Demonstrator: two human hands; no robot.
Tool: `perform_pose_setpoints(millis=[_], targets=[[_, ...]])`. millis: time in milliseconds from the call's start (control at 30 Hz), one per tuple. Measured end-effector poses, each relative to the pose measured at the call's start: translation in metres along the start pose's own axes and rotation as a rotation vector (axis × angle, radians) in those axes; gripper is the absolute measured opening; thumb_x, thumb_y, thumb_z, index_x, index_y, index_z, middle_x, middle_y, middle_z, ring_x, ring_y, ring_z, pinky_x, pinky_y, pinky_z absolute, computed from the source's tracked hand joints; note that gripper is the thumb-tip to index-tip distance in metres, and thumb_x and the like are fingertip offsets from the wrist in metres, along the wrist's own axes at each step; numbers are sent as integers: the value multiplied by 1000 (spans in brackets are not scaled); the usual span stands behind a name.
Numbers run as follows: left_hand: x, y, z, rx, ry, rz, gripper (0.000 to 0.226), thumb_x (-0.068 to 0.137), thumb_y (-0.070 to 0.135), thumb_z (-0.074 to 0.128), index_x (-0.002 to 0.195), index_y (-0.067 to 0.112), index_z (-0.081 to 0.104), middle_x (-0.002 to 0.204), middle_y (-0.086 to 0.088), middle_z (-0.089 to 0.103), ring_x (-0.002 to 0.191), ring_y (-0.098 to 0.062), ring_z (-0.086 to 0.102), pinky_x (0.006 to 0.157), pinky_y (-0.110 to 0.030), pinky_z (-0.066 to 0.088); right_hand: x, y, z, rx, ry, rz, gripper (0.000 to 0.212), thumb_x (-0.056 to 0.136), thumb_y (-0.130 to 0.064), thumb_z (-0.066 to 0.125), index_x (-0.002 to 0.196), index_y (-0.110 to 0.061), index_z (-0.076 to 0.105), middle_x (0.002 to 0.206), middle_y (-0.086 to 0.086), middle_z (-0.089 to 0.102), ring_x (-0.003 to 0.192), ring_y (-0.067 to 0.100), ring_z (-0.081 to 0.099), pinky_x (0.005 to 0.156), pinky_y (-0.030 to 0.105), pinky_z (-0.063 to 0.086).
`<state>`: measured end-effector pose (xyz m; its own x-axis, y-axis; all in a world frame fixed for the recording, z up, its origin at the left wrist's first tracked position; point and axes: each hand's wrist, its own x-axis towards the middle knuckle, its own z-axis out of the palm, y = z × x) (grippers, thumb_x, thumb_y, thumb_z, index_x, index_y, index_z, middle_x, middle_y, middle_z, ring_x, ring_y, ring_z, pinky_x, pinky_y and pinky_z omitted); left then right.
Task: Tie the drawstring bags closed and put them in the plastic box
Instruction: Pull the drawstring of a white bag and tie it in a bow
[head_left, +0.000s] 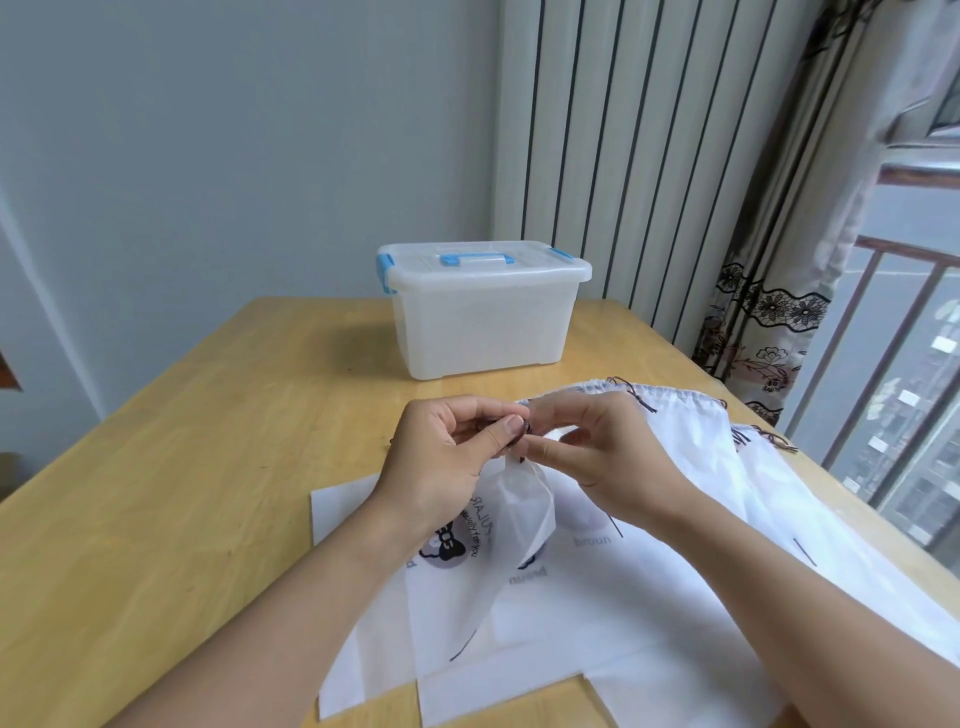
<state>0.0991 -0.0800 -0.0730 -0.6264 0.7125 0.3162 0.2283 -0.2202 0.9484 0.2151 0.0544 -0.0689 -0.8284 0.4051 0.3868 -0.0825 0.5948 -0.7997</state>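
Both hands meet at the centre of the worktop (182, 441): left hand (441, 457) and right hand (597, 441) pinch the dark cord at the gathered neck of a white drawstring bag (498, 561). Its neck points to 12 o'clock, toward the lidded plastic box (483, 317). Upside-down print reads "brown".

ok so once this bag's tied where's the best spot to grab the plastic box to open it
Judging by its pose, take the plastic box from above. Its lid is shut, with a blue handle lying flat on top and blue latches at the ends. Release the latches first, probably one hand per end, then lift the lid. Both the left hand and right hand are busy pinching the drawstring.
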Motion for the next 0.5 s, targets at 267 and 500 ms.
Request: perform_pose_setpoints(millis=[267,500], targets=[[-3,7,2,253,80,226,10,86,5,74,92,10,80,77,8,76,65,-2,70,63,-10,51,-1,-3,5,-110,161,-128,14,85,-4,75,72,-8,70,69,-4,73,64,11,66,62,27,52],[-2,8,1,188,-22,195,14,83,0,75,89,12,79,74,7,75,64,-4,69,64,-12,51,0,-2,7,-180,150,-133,17,85,1,65,87,-15,71,69,0,71,63,18,65,62,37,54]])
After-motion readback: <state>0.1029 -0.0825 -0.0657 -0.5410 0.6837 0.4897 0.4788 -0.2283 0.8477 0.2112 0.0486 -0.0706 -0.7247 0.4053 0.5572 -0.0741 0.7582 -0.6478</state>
